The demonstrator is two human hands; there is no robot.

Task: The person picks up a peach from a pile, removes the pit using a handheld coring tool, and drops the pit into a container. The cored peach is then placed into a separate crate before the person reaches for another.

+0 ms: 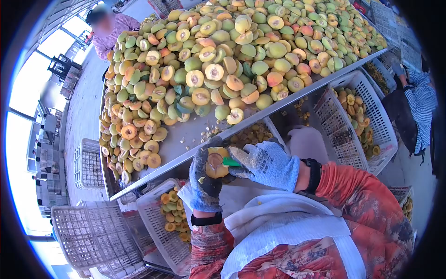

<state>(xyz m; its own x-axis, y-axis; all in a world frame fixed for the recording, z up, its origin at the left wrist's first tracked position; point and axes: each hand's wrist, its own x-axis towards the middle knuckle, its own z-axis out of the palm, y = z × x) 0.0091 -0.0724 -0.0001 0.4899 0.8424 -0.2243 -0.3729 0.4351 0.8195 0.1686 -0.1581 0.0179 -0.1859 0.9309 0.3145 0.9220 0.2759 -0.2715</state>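
Note:
My left hand (205,179), in a blue-and-grey work glove, is closed around a halved apricot (215,162), cut face up. In my right hand (267,162), gloved the same way, is a small green-handled pitting tool (231,162). Its handle points at the cut face of the fruit, and its thin working end is hard to make out. Both hands are together just in front of the metal table's edge (251,122). Beyond them, a large heap of whole and halved apricots (204,69) covers much of the table.
Small pits (209,132) lie scattered on the metal surface. Below the edge are a crate of fruit halves (160,223) at left and another white crate (378,111) at right. Stacked crates (93,237) stand at lower left. A person (111,30) is across the table; another (418,102) is at right.

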